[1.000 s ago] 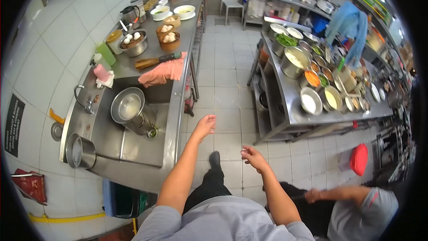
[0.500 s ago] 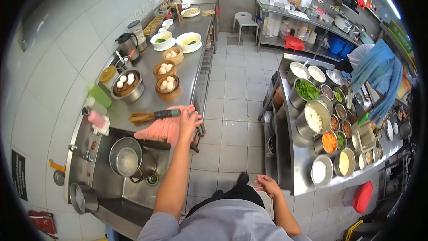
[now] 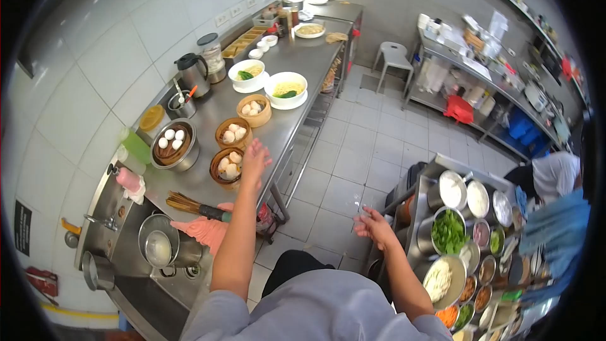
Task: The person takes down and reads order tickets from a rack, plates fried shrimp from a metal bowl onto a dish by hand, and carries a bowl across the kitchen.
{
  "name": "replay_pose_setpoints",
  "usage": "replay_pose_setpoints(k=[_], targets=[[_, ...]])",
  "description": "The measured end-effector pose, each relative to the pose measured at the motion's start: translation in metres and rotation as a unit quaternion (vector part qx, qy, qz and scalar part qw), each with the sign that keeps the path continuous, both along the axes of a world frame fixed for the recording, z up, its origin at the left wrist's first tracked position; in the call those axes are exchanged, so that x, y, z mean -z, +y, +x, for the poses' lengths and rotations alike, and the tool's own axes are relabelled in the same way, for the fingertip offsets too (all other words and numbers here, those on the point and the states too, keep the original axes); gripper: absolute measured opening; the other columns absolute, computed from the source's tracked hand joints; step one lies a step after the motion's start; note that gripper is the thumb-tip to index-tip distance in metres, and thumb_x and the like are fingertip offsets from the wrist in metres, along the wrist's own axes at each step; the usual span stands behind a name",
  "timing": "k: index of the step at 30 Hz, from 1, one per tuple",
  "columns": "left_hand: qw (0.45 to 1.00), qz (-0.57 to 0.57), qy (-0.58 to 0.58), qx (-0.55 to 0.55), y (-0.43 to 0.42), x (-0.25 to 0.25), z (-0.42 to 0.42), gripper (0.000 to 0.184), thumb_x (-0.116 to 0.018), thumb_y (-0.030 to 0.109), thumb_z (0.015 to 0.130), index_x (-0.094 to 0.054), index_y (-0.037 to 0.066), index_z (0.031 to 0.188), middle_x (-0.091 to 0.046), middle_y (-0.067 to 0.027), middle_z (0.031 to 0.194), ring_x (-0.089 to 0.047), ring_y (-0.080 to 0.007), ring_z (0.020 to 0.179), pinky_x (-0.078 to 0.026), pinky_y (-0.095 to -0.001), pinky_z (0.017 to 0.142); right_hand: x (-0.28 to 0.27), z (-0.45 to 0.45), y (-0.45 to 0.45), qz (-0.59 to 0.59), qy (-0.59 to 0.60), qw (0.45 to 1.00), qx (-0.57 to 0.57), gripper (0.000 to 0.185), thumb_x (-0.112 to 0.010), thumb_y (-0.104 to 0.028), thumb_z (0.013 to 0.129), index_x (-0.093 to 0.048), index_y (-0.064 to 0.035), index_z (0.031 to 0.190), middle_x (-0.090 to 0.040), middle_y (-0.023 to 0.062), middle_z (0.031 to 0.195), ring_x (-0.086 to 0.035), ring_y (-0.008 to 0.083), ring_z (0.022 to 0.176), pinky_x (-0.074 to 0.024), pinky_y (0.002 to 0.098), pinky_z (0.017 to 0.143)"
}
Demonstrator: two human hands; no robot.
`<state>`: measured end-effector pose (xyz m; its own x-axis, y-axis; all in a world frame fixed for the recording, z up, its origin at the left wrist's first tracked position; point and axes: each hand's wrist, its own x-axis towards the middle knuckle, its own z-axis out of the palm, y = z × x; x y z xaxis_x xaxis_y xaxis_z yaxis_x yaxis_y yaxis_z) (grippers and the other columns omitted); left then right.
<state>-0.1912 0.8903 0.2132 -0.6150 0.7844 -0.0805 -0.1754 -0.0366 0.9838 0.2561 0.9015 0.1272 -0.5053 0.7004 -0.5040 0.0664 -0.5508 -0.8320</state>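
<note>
Firstly, left hand (image 3: 254,165): fingers loosely spread, pointing forward over the edge of the long steel counter (image 3: 290,113). Just beside them, on the side towards the wall, the near bamboo steamer (image 3: 227,183), round and upright, with pale dumplings inside; whether the hand touches its rim cannot be told.

Item, right hand (image 3: 377,230): fingers parted and slightly curled, over the tiled floor, well apart from the steamers and near the corner of the prep table (image 3: 413,221).

Beyond the near steamer, in a row along the counter: the middle bamboo steamer (image 3: 242,141), then the far bamboo steamer (image 3: 262,115), each with pale dumplings. Past these, two white bowls of noodles and greens, the left bowl (image 3: 247,72) and the right bowl (image 3: 287,89), each on a white plate.

Wallward of the steamers: one metal basin (image 3: 188,159) bearing white egg-shaped pieces in a brown dish. Behind it, a steel jug (image 3: 199,77).

Nearer the body: one bundled brush (image 3: 183,204) with dark handle, lying by a pink cloth (image 3: 201,232) at the sink's edge; in the sink, a metal pot (image 3: 149,230).

On the prep table: a pot of green leaves (image 3: 448,230), a pot of pale strips (image 3: 439,280), assorted smaller containers.
</note>
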Motion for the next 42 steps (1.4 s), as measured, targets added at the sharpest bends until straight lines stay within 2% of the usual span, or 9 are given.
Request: replay_pose_setpoints(k=[5,11,14,16,19,21,24,33,42], targets=[[0.999,0.008,0.027,-0.02,0.079,-0.026,-0.083,0.057,-0.057,0.02,0.104,-0.037,0.002,0.154,-0.05,-0.0171,0.146,-0.06,-0.0219,0.112,-0.056,-0.0323,0.089,-0.072,-0.108,0.113,0.027,0.095,0.993,-0.072,0.069,-0.057,-0.021,0.107,-0.017,-0.0012,0.161,-0.062,0.0184,0.131,-0.069,0.0245,0.102,-0.0592,0.0349,0.085],[0.984,0.08,-0.122,-0.1,0.195,-0.025,-0.214,0.067,-0.058,0.033,0.103,-0.032,0.0,0.155,-0.034,-0.0248,0.159,-0.055,-0.041,0.129,-0.051,-0.0433,0.102,-0.075,-0.26,0.249,0.004,0.145,0.981,-0.128,0.078,-0.058,-0.027,0.107,-0.008,-0.0012,0.162,-0.058,0.0186,0.136,-0.068,0.0248,0.107,-0.0585,0.0362,0.089],[0.968,0.003,-0.173,-0.18,0.261,-0.021,-0.264,0.061,-0.059,0.029,0.102,-0.04,-0.001,0.152,-0.05,-0.0205,0.149,-0.056,-0.0382,0.127,-0.047,-0.0462,0.105,-0.06,-0.329,0.317,-0.022,0.125,0.983,-0.132,0.084,-0.06,-0.031,0.106,-0.006,-0.0015,0.163,-0.057,0.0192,0.135,-0.068,0.0265,0.107,-0.0584,0.0371,0.09],[0.975,-0.156,0.151,-0.056,0.287,-0.001,-0.299,0.057,-0.059,0.037,0.102,-0.053,-0.002,0.142,-0.063,-0.0185,0.135,-0.062,-0.0339,0.121,-0.048,-0.0474,0.104,-0.05,-0.367,0.357,-0.043,0.118,0.984,-0.129,0.09,-0.061,-0.032,0.105,0.001,-0.0021,0.162,-0.057,0.019,0.132,-0.068,0.0284,0.107,-0.0584,0.0391,0.09],[0.841,-0.447,0.265,0.15,0.321,0.011,-0.341,0.061,-0.056,0.053,0.101,-0.059,0.007,0.14,-0.063,-0.0123,0.133,-0.062,-0.0283,0.115,-0.054,-0.0453,0.089,-0.039,-0.411,0.398,-0.093,0.105,0.984,-0.107,0.097,-0.064,-0.034,0.103,0.008,-0.0043,0.162,-0.054,0.0234,0.133,-0.065,0.0328,0.111,-0.0565,0.0437,0.094],[0.852,-0.459,0.172,0.186,0.32,0.014,-0.346,0.062,-0.057,0.056,0.1,-0.058,0.009,0.141,-0.067,-0.0091,0.126,-0.063,-0.0239,0.112,-0.056,-0.0444,0.085,-0.033,-0.43,0.419,-0.125,0.101,0.982,-0.096,0.099,-0.066,-0.034,0.102,0.008,-0.0059,0.161,-0.05,0.028,0.136,-0.063,0.0354,0.115,-0.0545,0.0463,0.097],[0.884,-0.402,0.109,0.215,0.312,0.02,-0.348,0.058,-0.058,0.052,0.101,-0.059,0.011,0.142,-0.069,-0.0066,0.125,-0.062,-0.0198,0.113,-0.054,-0.0386,0.09,-0.04,-0.448,0.43,-0.133,0.086,0.981,-0.11,0.06,-0.06,-0.029,0.105,-0.021,-0.0071,0.145,-0.06,0.0208,0.118,-0.066,0.0333,0.107,-0.0555,0.048,0.094],[0.899,-0.342,0.178,0.207,0.325,0.021,-0.32,0.05,-0.065,0.041,0.1,-0.064,0.005,0.136,-0.07,-0.0078,0.128,-0.062,-0.0177,0.119,-0.047,-0.0339,0.104,-0.021,-0.469,0.534,-0.05,-0.008,0.97,-0.24,0.073,-0.067,-0.029,0.1,-0.023,-0.0083,0.154,-0.059,0.0191,0.132,-0.065,0.0289,0.11,-0.052,0.0453,0.097],[0.892,-0.411,0.145,0.123,0.323,0.023,-0.255,0.038,-0.07,0.033,0.097,-0.072,0.01,0.127,-0.074,-0.0098,0.121,-0.067,-0.0231,0.111,-0.05,-0.0349,0.099,-0.023,-0.474,0.634,0.025,0.015,0.916,-0.4,0.065,-0.074,-0.021,0.096,-0.037,-0.003,0.145,-0.059,0.0112,0.113,-0.064,0.0217,0.103,-0.0561,0.0343,0.088]])
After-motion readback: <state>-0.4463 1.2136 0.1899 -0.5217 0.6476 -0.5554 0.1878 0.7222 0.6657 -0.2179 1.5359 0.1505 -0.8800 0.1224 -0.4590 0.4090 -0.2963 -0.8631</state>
